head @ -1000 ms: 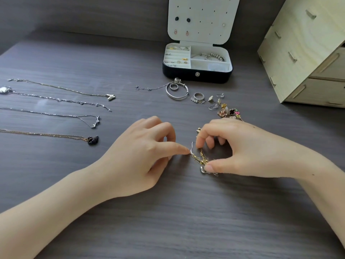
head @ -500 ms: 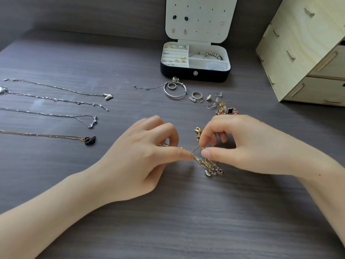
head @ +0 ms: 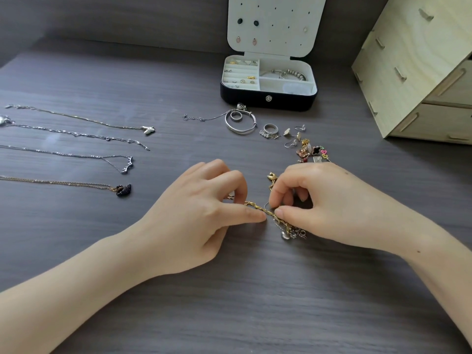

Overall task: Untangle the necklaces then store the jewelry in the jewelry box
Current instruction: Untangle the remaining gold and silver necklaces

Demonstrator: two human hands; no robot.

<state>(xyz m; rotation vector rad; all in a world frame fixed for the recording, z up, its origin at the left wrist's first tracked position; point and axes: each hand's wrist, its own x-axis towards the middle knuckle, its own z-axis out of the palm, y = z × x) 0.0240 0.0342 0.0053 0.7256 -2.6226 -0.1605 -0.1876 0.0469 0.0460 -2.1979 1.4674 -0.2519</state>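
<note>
Tangle [head: 290,227]: gold and silver chains knotted, silver pendant [head: 284,235] at the near end; on the counter [head: 255,302], centre, between both hands. Left hand [head: 201,218]: grip pinches the gold chain [head: 255,206]. Right hand [head: 329,203]: grip pinches the same chain beside the knot, palm partly covering it. Around: four laid-out necklaces [head: 76,134] at left; loose rings [head: 270,128], earrings [head: 293,132] and open box [head: 268,101] beyond; drawers [head: 421,72] at right. Since a second ago: right thumb has moved up off the pendant end; gold links now show between the hands.

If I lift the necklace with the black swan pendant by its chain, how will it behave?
Probably floppy: the black swan necklace is a fine chain lying flat on the table. Likely light, being so thin. Its pendant would probably hang lowest, swinging.
</note>
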